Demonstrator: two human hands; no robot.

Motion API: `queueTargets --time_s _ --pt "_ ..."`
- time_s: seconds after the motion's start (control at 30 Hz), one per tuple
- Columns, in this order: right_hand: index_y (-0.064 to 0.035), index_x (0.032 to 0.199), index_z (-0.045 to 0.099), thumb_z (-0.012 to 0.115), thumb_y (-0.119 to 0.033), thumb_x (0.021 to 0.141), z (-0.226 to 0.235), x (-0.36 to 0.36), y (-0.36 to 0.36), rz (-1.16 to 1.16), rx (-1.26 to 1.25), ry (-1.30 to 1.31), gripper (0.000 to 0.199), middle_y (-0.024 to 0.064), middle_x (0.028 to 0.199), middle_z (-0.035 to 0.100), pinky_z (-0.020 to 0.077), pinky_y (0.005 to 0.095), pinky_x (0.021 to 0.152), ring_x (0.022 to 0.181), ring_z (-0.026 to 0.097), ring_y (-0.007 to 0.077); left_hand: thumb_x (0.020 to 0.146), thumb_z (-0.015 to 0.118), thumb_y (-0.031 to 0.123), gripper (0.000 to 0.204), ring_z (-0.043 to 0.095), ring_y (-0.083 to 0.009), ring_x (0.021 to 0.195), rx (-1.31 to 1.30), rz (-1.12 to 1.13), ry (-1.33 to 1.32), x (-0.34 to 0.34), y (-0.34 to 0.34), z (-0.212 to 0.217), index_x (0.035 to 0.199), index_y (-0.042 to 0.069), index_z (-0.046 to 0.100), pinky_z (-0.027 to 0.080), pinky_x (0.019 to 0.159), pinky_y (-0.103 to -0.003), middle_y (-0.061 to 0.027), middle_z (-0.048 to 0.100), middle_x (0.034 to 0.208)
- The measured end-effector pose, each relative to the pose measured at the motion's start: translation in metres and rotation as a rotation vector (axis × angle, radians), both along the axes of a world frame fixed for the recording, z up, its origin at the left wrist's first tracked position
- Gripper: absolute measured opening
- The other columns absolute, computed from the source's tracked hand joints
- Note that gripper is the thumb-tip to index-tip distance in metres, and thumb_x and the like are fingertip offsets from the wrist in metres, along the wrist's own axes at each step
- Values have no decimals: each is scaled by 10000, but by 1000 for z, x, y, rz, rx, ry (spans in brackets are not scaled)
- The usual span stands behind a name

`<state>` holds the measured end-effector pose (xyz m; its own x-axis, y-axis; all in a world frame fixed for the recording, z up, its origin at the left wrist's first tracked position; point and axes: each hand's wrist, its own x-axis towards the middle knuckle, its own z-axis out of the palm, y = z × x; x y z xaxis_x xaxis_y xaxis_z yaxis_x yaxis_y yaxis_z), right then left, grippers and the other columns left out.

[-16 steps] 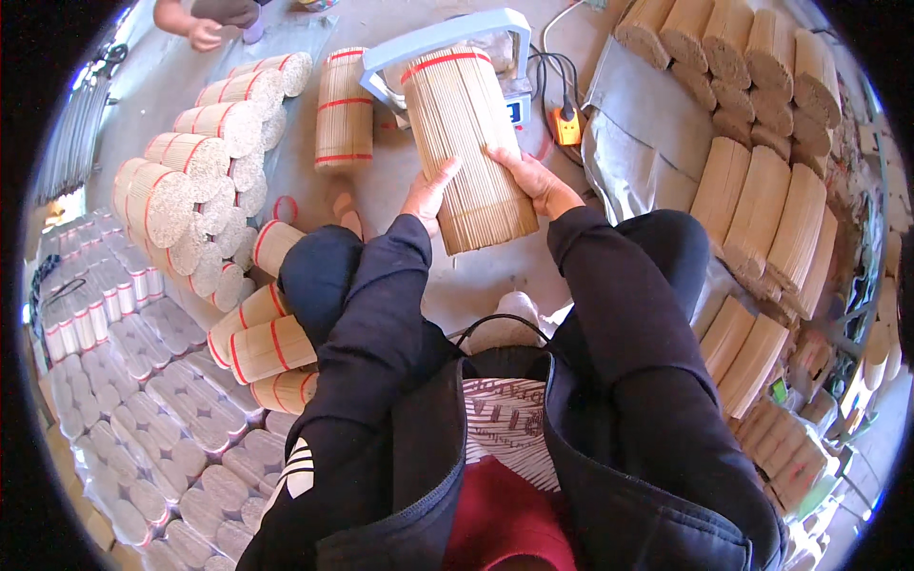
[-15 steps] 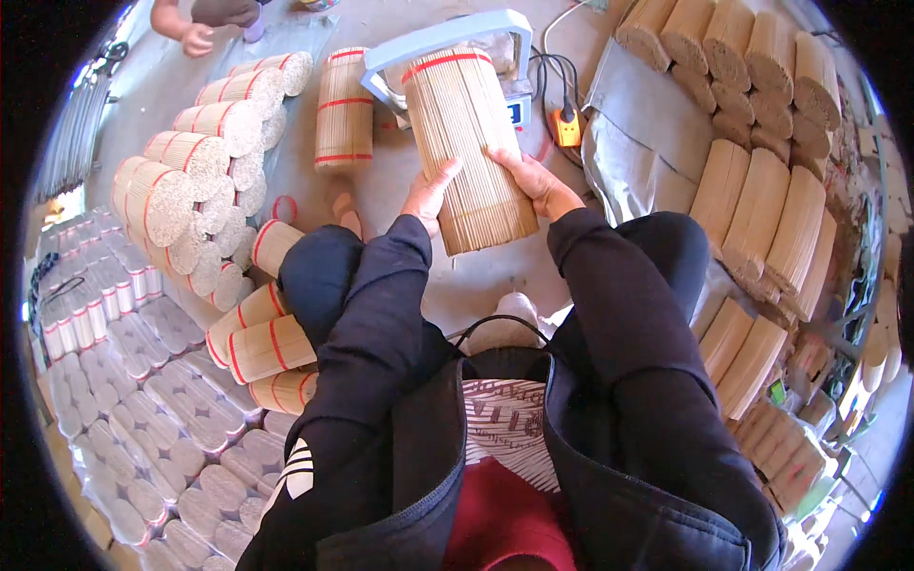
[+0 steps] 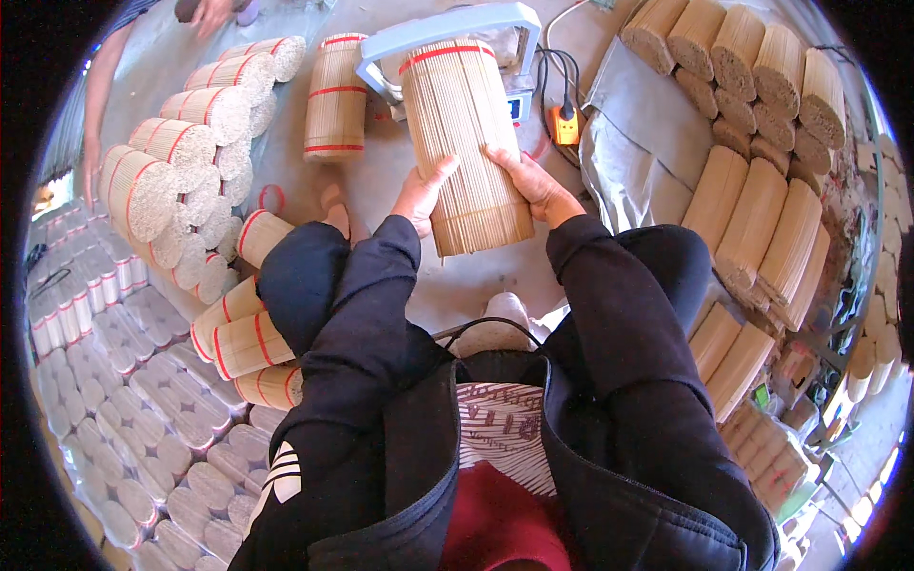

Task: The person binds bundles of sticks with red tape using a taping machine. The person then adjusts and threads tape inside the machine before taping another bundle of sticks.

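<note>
The stick bundle [image 3: 466, 143] between the hands [image 3: 416, 198] is tan, red-banded; the frame [image 3: 438, 28] beyond them, pale blue; the adapter [image 3: 565, 127] beyond the right hand [image 3: 540, 187], orange.

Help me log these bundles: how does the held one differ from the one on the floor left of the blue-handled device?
The held bundle shows one red band near its far end; the floor bundle shows three. The held bundle is between the left hand and right hand; no hand touches the floor bundle. Both are tan bundles of thin sticks.

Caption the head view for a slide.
Left hand and right hand hold a red-banded bundle of thin sticks near stacked bundles.
</note>
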<state>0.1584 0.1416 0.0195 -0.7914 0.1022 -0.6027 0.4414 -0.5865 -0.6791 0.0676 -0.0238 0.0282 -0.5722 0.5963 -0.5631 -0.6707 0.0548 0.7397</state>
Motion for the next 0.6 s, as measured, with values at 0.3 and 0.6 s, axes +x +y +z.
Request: queueTargets --time_s 0.3,0.6 --pt "21 1231 453 673 -447 752 4 0 -2 -57 56 76 705 147 1097 586 456 360 841 945 583 225 786 691 361 622 551 -174 1017 -14 16 63 6 4 5 1223 -9 448 440 879 -323 -75 556 1148" --pt "83 1174 500 677 -520 717 12 -30 8 -79 241 -20 777 164 1052 607 453 346 829 917 593 222 736 742 363 603 566 -171 945 -54 178 58 -24 15 1 1139 -11 496 449 833 -326 -75 583 1051"
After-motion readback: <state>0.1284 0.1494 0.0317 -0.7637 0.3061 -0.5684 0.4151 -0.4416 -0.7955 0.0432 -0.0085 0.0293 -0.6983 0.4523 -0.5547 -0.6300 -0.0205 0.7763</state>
